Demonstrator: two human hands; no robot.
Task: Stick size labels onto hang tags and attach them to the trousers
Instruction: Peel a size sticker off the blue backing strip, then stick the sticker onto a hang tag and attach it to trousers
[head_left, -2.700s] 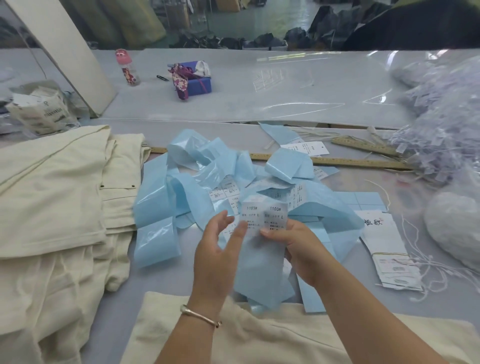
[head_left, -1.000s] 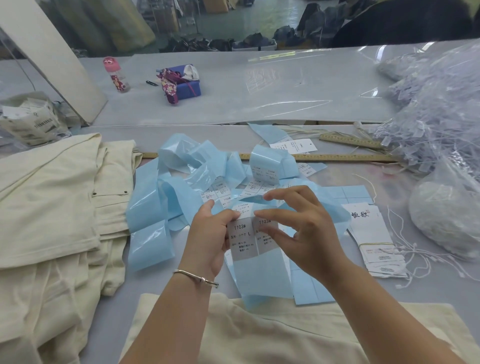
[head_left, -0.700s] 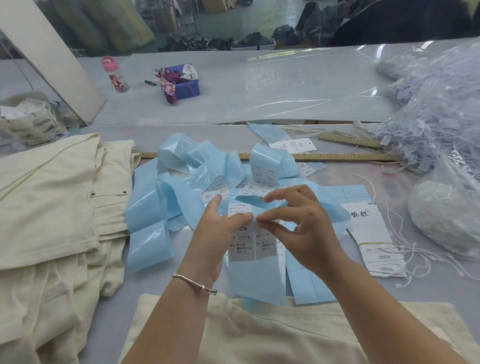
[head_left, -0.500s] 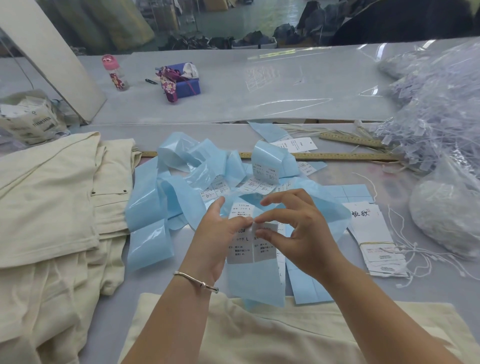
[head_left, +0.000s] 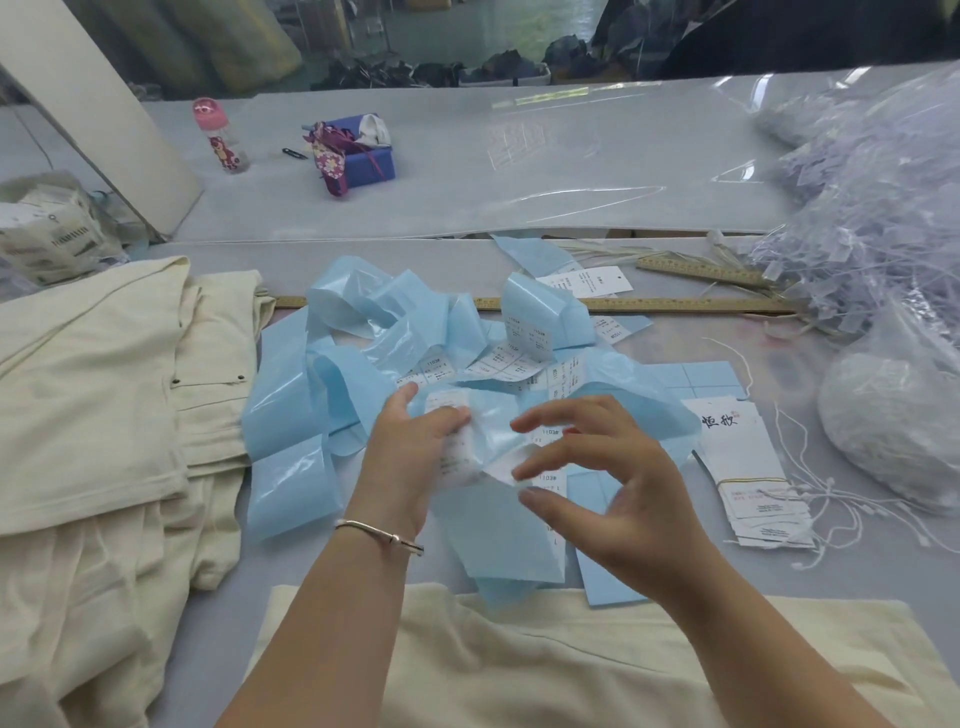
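Note:
My left hand (head_left: 410, 457) pinches a blue backing strip (head_left: 498, 535) at its top, where white size labels (head_left: 457, 460) printed "1103#" curl over, blurred. My right hand (head_left: 602, 483) hovers just right of those labels with fingers and thumb spread and curved, holding nothing that I can see. A long tangle of blue label strip (head_left: 374, 332) lies behind my hands. White hang tags (head_left: 748, 467) lie stacked to the right, their strings (head_left: 841, 512) beside them. Cream trousers lie piled at the left (head_left: 104, 389), and another pair (head_left: 519, 670) lies at the front edge.
Two wooden rulers (head_left: 649, 304) lie behind the strip pile. A clear bag of plastic fasteners (head_left: 883, 208) and a bag of white string (head_left: 893, 415) fill the right side. A pink-capped bottle (head_left: 221, 135) and a blue box (head_left: 363, 156) stand on the far table.
My right hand has let go of the label it was pinching and spread its fingers. My left hand keeps its hold, and the strip top has curled over.

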